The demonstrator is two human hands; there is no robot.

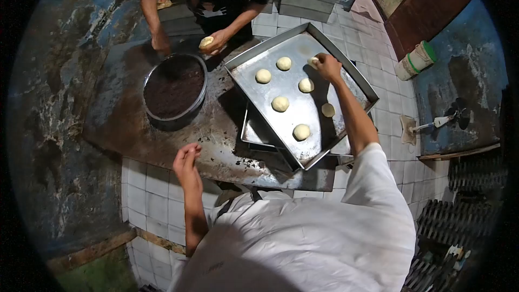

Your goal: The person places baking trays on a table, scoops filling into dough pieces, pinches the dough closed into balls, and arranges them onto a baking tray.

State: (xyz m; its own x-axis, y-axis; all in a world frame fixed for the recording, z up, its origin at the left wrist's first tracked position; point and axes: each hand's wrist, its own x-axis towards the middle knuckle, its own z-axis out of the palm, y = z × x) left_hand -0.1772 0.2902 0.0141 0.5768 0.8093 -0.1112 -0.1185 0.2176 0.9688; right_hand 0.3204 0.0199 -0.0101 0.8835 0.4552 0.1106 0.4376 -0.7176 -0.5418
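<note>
Dough (312, 62) is pinched in the right hand (328, 67), upper right of the frame, over the tray (281, 83); any contact with the metal is hidden. The left hand (187, 163), left of centre, is empty and loosely curled. Six balls (280, 104) already rest on the tray, with bare metal left, so it looks partly filled. Upper left, a co-worker's hand (218, 40) holds another dough piece (206, 42) near a bowl (198, 104) of dark crumbs (174, 87).
</note>
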